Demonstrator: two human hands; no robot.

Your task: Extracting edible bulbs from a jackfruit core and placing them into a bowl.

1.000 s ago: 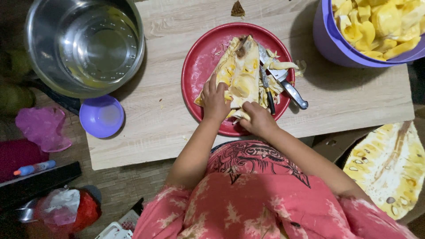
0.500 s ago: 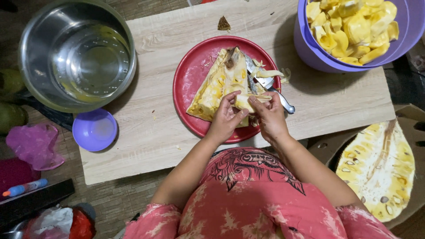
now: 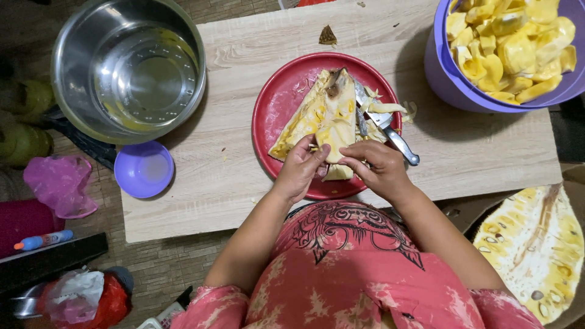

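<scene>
- Left side: steel pot point(image 3: 129, 68) and small purple bowl point(image 3: 144, 169) sit on the wooden tabletop point(image 3: 231, 176).
- Centre: left hand point(image 3: 298, 167) and right hand point(image 3: 378, 167) both pinch the near end of the jackfruit wedge point(image 3: 326, 116) on the red plate point(image 3: 277, 109); judged step: pulling a pod free, needing a firm tug.
- Right: knife point(image 3: 390, 131), purple bucket point(image 3: 451, 85).
- Since earlier, the hands have drawn nearer the plate's front edge.

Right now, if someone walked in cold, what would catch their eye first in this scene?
Probably the red plate at the middle of the wooden board, where the left hand and right hand pinch at a yellow jackfruit wedge. Next, the purple bucket heaped with yellow pods at top right, and the shiny steel pot at top left.
</scene>
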